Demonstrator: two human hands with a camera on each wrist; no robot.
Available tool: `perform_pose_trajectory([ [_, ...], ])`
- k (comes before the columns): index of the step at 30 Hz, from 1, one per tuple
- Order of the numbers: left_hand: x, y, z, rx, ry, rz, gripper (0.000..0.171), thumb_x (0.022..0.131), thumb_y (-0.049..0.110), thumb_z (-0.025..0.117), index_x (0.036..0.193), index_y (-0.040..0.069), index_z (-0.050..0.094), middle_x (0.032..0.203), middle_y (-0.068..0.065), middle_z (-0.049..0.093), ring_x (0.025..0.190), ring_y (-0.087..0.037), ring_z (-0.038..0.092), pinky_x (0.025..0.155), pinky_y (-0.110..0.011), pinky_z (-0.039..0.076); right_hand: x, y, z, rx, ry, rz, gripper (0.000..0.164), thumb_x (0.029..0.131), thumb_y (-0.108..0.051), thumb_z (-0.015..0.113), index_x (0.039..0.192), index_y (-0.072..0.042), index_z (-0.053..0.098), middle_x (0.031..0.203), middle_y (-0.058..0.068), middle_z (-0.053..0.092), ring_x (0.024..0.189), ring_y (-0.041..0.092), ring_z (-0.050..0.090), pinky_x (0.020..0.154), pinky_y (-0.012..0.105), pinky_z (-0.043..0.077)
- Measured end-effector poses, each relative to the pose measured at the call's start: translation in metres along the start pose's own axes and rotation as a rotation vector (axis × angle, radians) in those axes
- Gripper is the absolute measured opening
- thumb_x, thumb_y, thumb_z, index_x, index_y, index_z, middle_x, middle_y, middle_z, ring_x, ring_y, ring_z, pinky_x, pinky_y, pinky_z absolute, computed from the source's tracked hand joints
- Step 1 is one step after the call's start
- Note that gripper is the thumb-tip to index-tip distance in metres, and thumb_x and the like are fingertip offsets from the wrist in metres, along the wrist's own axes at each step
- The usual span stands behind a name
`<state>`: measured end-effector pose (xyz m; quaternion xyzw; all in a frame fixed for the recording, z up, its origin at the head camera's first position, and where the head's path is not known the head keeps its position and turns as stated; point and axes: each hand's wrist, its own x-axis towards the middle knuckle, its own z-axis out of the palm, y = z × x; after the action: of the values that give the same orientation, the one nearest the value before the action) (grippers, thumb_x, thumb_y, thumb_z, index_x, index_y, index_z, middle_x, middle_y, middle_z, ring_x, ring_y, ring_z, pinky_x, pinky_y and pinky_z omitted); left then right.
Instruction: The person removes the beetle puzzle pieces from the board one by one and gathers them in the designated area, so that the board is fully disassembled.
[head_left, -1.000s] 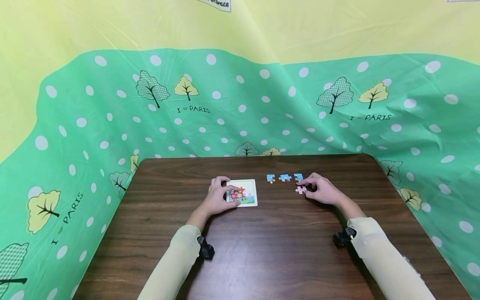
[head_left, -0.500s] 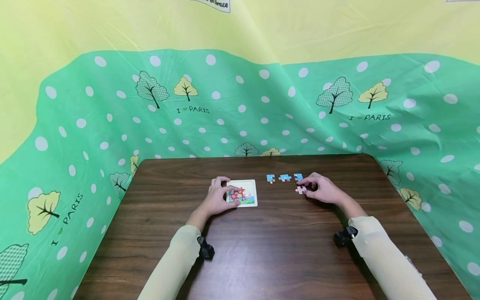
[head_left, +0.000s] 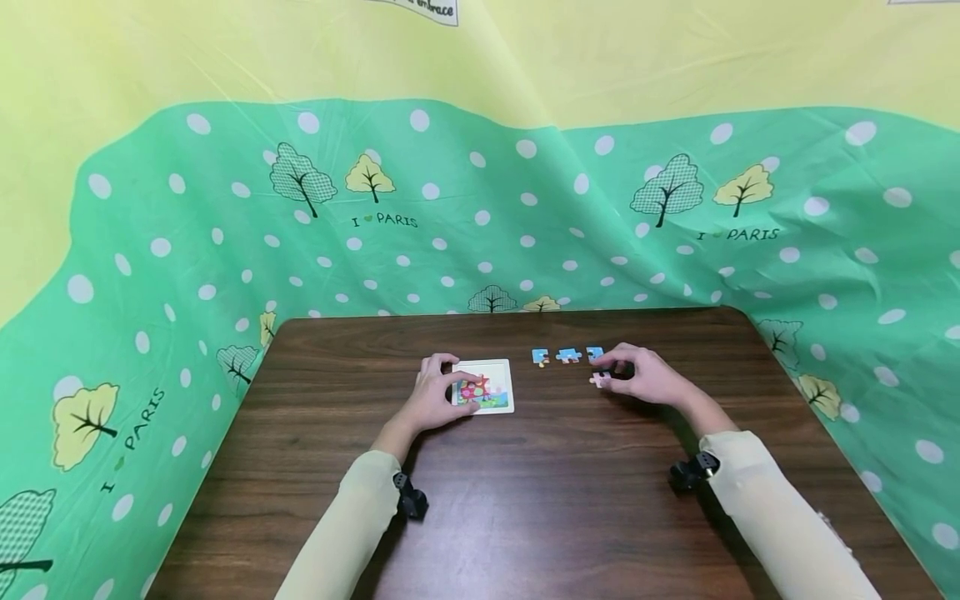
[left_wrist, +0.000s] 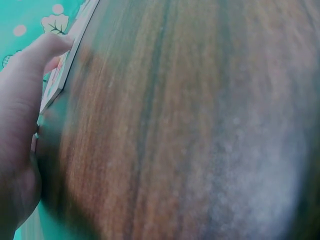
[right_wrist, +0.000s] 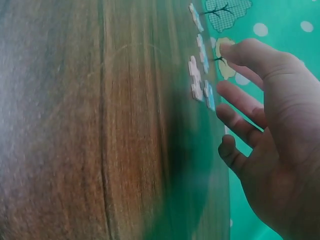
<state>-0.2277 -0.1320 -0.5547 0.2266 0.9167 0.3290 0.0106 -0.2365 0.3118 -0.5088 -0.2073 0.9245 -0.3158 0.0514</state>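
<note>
On the table, a small white-framed jigsaw puzzle tray (head_left: 512, 400) shows a red, green and blue picture in its lower part. My left hand (head_left: 431, 396) holds the tray at its left side, thumb at the near edge and fingers over the frame and picture. In the left wrist view, the thumb of that hand reaches the rim of the tray (left_wrist: 59, 82). My right hand (head_left: 647, 379) hovers by a pink jigsaw piece (head_left: 599, 379), partly hidden by its thumb. The right wrist view shows its fingers loosely bent and apart from the pink piece (right_wrist: 194, 80).
Blue jigsaw pieces lie in a row behind the pink one: a left piece (head_left: 540, 357), a middle piece (head_left: 568, 356) and a right piece (head_left: 594, 353) near the right fingertips. A green and yellow printed cloth (head_left: 487, 183) hangs behind the dark wooden table (head_left: 540, 500).
My right hand has shifted slightly left, its thumb now covering more of the pink jigsaw piece. The left hand and the puzzle tray have stayed in place.
</note>
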Motion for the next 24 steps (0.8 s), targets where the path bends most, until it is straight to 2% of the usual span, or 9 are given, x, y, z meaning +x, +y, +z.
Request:
perform_pose_trajectory([
  [6,0.000,-0.001,-0.001,-0.004,0.009,0.016,0.050,0.086,0.038,0.083,0.133,0.019,0.082,0.158,-0.022,0.049,0.146,-0.045,0.039,0.122,-0.068,0.035,0.006,-0.007,0.003,0.037,-0.008,-0.030,0.034,0.099,-0.017,0.085,0.132,-0.010,0.082,0.123,0.013,0.077,0.102,0.024,0.067,0.089,0.036,0.056],
  [11,0.000,-0.002,0.000,0.005,0.005,0.026,0.053,0.084,0.037,0.083,0.134,0.019,0.082,0.158,-0.022,0.049,0.146,-0.045,0.039,0.121,-0.068,0.036,0.011,-0.013,0.007,0.066,-0.015,-0.052,0.035,0.098,-0.013,0.084,0.132,-0.008,0.082,0.117,0.016,0.075,0.095,0.022,0.065,0.083,0.031,0.052],
  [14,-0.001,-0.002,0.000,0.000,0.003,0.024,0.053,0.085,0.037,0.084,0.135,0.019,0.082,0.158,-0.022,0.049,0.147,-0.045,0.039,0.121,-0.068,0.036,0.014,-0.018,0.009,0.083,-0.022,-0.057,0.036,0.098,-0.013,0.085,0.133,-0.006,0.082,0.118,0.016,0.075,0.096,0.025,0.064,0.082,0.030,0.052],
  [18,-0.001,-0.001,0.000,-0.012,0.013,0.023,0.055,0.085,0.037,0.086,0.136,0.019,0.080,0.159,-0.022,0.050,0.146,-0.045,0.040,0.121,-0.069,0.037,0.019,-0.024,0.013,0.090,-0.038,-0.070,0.036,0.099,-0.015,0.085,0.134,-0.006,0.081,0.123,0.016,0.077,0.102,0.028,0.065,0.084,0.032,0.053],
  [24,-0.001,0.001,-0.001,-0.024,0.014,0.004,0.059,0.085,0.039,0.088,0.137,0.016,0.074,0.161,-0.020,0.052,0.150,-0.044,0.040,0.125,-0.069,0.036,0.030,-0.032,0.020,0.082,-0.043,-0.104,0.034,0.099,-0.015,0.086,0.132,-0.008,0.082,0.123,0.013,0.079,0.103,0.024,0.066,0.088,0.035,0.055],
])
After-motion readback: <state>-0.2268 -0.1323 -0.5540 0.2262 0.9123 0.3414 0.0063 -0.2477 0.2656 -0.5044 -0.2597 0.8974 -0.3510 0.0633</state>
